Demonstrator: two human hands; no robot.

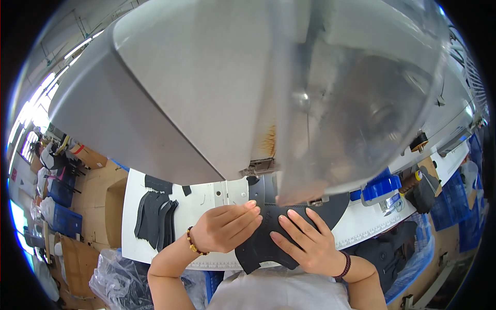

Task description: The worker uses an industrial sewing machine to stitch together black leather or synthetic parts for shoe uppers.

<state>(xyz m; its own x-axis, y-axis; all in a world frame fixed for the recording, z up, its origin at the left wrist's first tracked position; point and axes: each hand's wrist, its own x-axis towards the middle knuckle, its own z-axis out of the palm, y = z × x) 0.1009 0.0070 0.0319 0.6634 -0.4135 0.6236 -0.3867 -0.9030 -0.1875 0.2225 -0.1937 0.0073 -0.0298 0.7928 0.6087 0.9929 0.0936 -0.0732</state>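
A black sheet piece (268,243) with cut-out edges lies on the white sewing-machine table, its far part under the machine head. My right hand (307,240) rests flat on this piece with the fingers spread. At the piece's left edge is my left hand (227,225), its fingers bent and pressed together, fingertips close to the needle area. What the left fingers pinch, if anything, is hidden by the hand. The big grey sewing machine head (196,77) fills the upper view, with a clear plastic guard (361,103) on its right side hiding the needle.
Left of my hands lies a stack of black strips (155,219) on the white table (135,204). A blue holder (380,187) and a thread spool (412,182) stand at the right. Below are a blue crate (426,243) with black pieces and plastic bags (121,279).
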